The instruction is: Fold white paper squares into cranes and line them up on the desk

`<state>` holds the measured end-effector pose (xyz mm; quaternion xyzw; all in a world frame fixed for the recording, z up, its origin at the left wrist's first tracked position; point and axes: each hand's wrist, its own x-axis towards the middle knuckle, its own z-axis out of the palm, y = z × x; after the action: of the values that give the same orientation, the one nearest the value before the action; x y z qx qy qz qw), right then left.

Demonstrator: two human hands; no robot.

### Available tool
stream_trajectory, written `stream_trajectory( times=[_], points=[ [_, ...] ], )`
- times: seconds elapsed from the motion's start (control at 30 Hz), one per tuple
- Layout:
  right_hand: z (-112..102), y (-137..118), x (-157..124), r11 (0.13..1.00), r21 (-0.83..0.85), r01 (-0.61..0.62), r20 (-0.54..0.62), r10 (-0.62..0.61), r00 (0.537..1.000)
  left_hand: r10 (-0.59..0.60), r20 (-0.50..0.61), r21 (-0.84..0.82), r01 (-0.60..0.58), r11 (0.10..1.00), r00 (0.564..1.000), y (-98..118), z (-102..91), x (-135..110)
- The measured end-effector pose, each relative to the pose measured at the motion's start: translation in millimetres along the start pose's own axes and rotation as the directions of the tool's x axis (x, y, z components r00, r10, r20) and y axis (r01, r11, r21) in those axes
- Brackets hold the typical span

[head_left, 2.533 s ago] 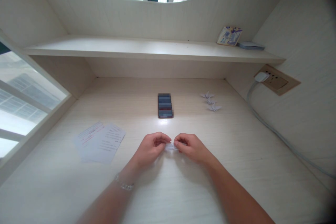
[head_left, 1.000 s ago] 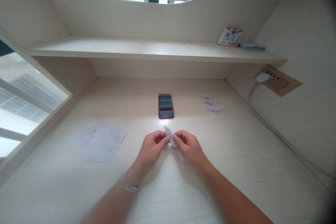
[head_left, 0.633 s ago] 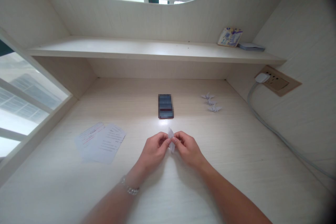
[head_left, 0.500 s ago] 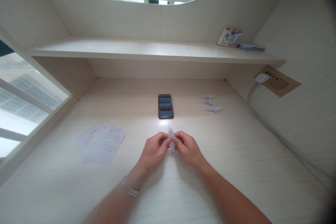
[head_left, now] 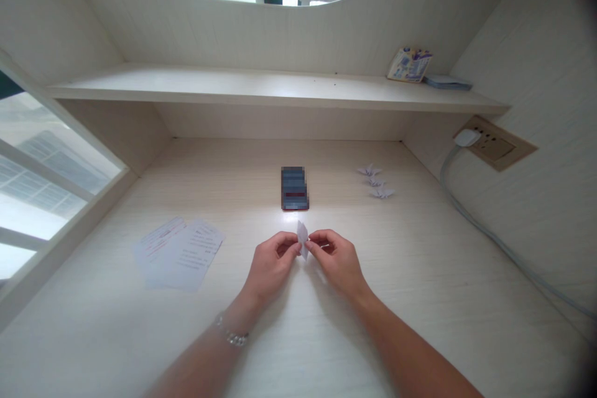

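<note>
A small folded piece of white paper (head_left: 303, 239) stands on edge between my two hands, pointed at its top and bottom. My left hand (head_left: 274, 262) pinches its left side between thumb and fingers, and a bracelet circles that wrist. On the opposite side my right hand (head_left: 336, 260) pinches the paper, thumb towards me. Beyond the hands lies a phone (head_left: 294, 188) with a blurred screen. Three small folded paper cranes (head_left: 382, 191) sit in a row to the right of the phone.
Sheets of paper with writing (head_left: 184, 255) overlap on the desk at the left. A shelf (head_left: 280, 85) runs across the back, holding a small colourful packet (head_left: 409, 65) and a flat stack (head_left: 448, 82). At right, a grey cable (head_left: 485, 233) hangs from a wall socket (head_left: 497, 143).
Both hands have shifted slightly away from me with the folded paper, and the right hand has drawn back a little to the right. The other things stay put.
</note>
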<state>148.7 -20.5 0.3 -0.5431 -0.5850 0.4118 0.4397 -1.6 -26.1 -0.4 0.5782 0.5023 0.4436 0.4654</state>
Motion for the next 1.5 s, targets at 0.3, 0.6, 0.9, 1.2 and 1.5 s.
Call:
stream_trajectory(
  times=[0.3, 0.6, 0.9, 1.2, 1.5],
  points=[
    [0.2, 2.1, 0.0, 1.000, -0.006, 0.005, -0.033, -0.006, 0.999, 0.014, 0.003, 0.020, -0.014, 1.000, 1.000, -0.3, 1.8, -0.3],
    [0.2, 1.2, 0.2, 1.000, -0.001, 0.000, -0.038, 0.000, 0.999, 0.023, 0.005, 0.025, -0.023, 0.999, 1.000, 0.1, 1.3, -0.9],
    [1.0, 1.4, -0.3, 0.998, -0.033, 0.047, -0.030, -0.048, 0.998, 0.047, -0.028, 0.087, -0.044, 0.995, 0.999, 1.5, 2.2, -1.9],
    [1.7, 3.8, 0.6, 0.999, 0.017, 0.028, 0.019, -0.028, 0.999, 0.051, -0.022, 0.095, -0.049, 0.994, 0.998, 0.2, 2.7, -1.7],
    [3.3, 1.1, -1.3, 0.999, 0.028, 0.034, 0.035, -0.035, 0.999, 0.133, -0.144, 0.199, -0.103, 0.975, 0.981, 1.4, 3.0, -1.9]
  ],
)
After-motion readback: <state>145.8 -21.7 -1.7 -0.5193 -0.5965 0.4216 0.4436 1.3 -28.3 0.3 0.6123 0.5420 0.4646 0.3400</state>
